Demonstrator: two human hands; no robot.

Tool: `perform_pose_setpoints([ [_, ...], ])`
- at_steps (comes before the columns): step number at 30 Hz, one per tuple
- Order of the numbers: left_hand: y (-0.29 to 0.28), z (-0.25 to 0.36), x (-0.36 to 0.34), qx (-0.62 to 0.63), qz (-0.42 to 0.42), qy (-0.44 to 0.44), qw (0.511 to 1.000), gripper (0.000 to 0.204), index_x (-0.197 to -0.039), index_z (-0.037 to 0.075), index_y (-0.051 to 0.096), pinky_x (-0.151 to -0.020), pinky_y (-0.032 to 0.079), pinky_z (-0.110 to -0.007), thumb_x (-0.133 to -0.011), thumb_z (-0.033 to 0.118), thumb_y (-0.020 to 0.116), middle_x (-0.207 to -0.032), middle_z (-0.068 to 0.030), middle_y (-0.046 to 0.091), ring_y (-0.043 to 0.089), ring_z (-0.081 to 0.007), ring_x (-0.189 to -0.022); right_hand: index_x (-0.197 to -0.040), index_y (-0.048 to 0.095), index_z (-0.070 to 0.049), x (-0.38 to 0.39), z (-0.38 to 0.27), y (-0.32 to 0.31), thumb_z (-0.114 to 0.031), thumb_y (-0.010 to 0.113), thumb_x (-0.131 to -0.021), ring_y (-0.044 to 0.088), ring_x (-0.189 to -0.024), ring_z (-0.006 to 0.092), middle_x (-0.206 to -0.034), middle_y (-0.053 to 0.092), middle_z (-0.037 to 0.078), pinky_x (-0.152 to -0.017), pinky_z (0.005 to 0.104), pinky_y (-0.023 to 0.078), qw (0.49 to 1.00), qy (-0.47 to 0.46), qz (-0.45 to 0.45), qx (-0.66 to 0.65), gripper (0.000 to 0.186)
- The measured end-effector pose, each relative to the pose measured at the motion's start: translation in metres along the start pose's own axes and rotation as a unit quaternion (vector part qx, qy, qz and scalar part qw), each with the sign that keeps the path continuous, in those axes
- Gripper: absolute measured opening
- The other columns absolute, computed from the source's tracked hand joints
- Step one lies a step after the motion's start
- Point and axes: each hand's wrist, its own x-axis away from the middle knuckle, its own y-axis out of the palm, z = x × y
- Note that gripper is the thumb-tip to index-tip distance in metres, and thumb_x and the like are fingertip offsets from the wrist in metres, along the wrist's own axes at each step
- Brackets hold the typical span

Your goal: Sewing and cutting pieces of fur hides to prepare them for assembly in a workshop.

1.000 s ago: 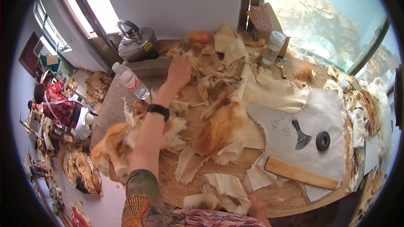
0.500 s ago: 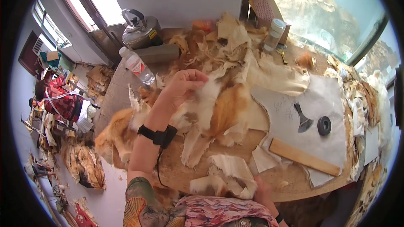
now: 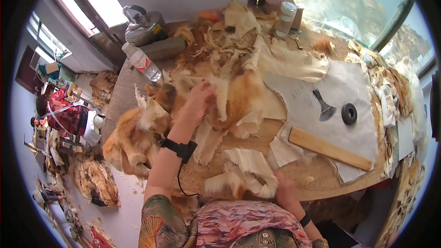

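My left hand (image 3: 202,98) is over the middle of the table, fingers curled together on a white-and-orange fur piece (image 3: 222,101). Orange fur (image 3: 245,94) spreads just right of it, with cream hide scraps beyond. At the table's front edge is my right hand (image 3: 285,189), smeared by motion, its fingers unclear. It is beside a folded cream hide piece (image 3: 250,167) with a furry edge. A fluffy orange pelt (image 3: 131,135) hangs over the table's left edge, left of my left forearm.
Right lie a grey-white sheet (image 3: 301,92), a dark flared blade (image 3: 325,106), a black tape roll (image 3: 349,114) and a wooden strip (image 3: 328,148). A plastic bottle (image 3: 141,62), metal kettle (image 3: 143,26) and glass jar (image 3: 285,18) stand farther back. Another person (image 3: 66,112) sits far left.
My left hand has dropped lower onto the fur, and the white fur piece has shifted with it. My right hand has come further into view by the table edge. The whole view has tilted slightly.
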Motion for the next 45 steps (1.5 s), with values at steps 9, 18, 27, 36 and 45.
perform_pose_setpoints([
  [9,0.072,-0.021,0.082,-0.435,-0.197,0.303,0.825,0.043,-0.123,0.002,0.058,-0.092,0.048,-0.034,-0.082,-0.005,0.063,-0.126,-0.0114,0.061,0.058,-0.0199,-0.111,-0.107,0.06,-0.008,-0.005,0.006,-0.003,-0.008,0.059,-0.082,0.065,-0.075,0.0363,-0.082,0.066,0.018,-0.063,0.0452,0.051,0.999,0.009,0.015,-0.029,0.024],
  [18,0.115,-0.064,0.121,-0.532,-0.372,0.187,0.738,0.021,-0.093,0.003,0.068,-0.066,0.045,-0.035,-0.073,-0.001,0.068,-0.077,-0.0106,0.06,0.06,-0.0268,-0.075,-0.102,0.062,-0.007,-0.016,-0.008,-0.034,-0.012,0.061,-0.087,0.063,-0.077,0.033,-0.089,0.061,0.012,-0.065,0.0403,0.051,0.98,-0.033,0.151,-0.125,0.015],
  [27,0.139,-0.059,0.126,-0.549,-0.24,0.388,0.7,0.018,-0.092,0.002,0.067,-0.06,0.044,-0.033,-0.075,-0.004,0.066,-0.074,-0.0104,0.06,0.059,-0.0241,-0.067,-0.099,0.065,-0.009,-0.033,-0.004,-0.09,-0.014,0.065,-0.088,0.063,-0.074,0.0299,-0.085,0.06,0.009,-0.063,0.0373,0.051,0.961,-0.046,0.243,-0.124,0.012],
  [36,0.109,-0.073,0.136,-0.48,-0.186,0.202,0.833,0.005,-0.089,-0.003,0.061,-0.055,0.037,-0.03,-0.084,-0.001,0.061,-0.064,-0.0066,0.047,0.046,-0.0129,-0.06,-0.101,0.069,-0.01,0.021,0.056,-0.114,-0.014,0.064,-0.088,0.066,-0.078,0.0253,-0.088,0.066,0.009,-0.069,0.0305,0.053,0.975,0.036,0.132,-0.173,0.014],
  [45,0.107,-0.065,0.154,-0.806,0.01,0.166,0.567,0.021,-0.092,0.004,0.065,-0.112,0.029,-0.045,-0.084,0.023,0.063,-0.104,-0.0221,0.064,0.055,-0.0357,-0.114,-0.1,0.069,-0.001,0.058,0.25,-0.284,-0.014,0.063,-0.089,0.065,-0.065,0.0087,-0.08,0.068,0.002,-0.052,0.0226,0.051,0.884,0.263,0.237,-0.304,0.017],
])
